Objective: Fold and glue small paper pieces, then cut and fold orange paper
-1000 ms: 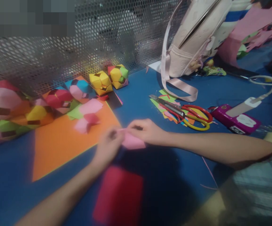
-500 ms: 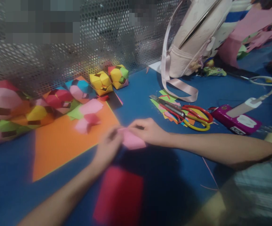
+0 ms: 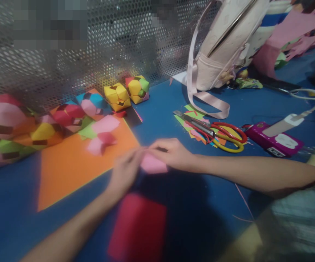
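A small piece of pink paper (image 3: pixel 154 163) is held between my two hands, low over the blue surface (image 3: pixel 157 116). My left hand (image 3: pixel 127 165) pinches its left side, somewhat blurred. On its upper edge, my right hand (image 3: pixel 172 154) has the thumb and fingers closed. The fingertips nearly meet, and part of the paper is hidden beneath them. Closer to me lies a red sheet of paper (image 3: pixel 138 227). To the left is a large orange sheet (image 3: pixel 78 174), with folded pink and red paper pieces (image 3: pixel 103 134) on its upper part.
Folded paper balls (image 3: pixel 116 96) line a perforated metal panel (image 3: pixel 105 51). On the right, scissors (image 3: pixel 225 136) and a cutter (image 3: pixel 195 122) rest on paper scraps (image 3: pixel 190 111). Beyond are a purple box with a plug (image 3: pixel 274 140) and a pale backpack (image 3: pixel 217 54) with a trailing strap.
My left hand has shifted slightly right and up over the pink paper, covering more of its left end. My right hand has barely moved.
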`<move>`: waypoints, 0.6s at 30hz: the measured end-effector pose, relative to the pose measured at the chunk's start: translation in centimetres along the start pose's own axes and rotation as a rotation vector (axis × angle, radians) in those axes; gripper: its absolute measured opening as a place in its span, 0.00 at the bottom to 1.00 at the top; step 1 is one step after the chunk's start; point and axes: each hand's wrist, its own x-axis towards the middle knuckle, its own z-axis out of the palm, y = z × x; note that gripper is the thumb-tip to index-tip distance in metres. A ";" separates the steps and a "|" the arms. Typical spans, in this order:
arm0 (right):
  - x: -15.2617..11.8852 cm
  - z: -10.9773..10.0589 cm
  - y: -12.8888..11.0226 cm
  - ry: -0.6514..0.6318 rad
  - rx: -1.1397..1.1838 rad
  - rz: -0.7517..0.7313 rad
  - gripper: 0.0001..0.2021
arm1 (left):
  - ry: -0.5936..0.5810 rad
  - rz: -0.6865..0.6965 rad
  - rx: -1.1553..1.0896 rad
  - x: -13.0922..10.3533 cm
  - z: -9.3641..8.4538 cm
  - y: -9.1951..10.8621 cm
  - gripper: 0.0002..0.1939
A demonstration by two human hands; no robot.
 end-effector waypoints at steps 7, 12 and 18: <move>0.3 -0.4 -0.2 0.039 0.064 0.187 0.07 | 0.082 -0.006 0.039 0.2 -0.2 -0.1 0.17; 0.2 -0.3 -0.3 0.054 0.061 0.130 0.08 | 0.071 0.025 0.036 0.0 -0.1 -0.4 0.11; 0.3 -0.5 -0.3 0.040 0.035 0.134 0.10 | 0.201 0.021 -0.105 0.4 0.0 -0.8 0.09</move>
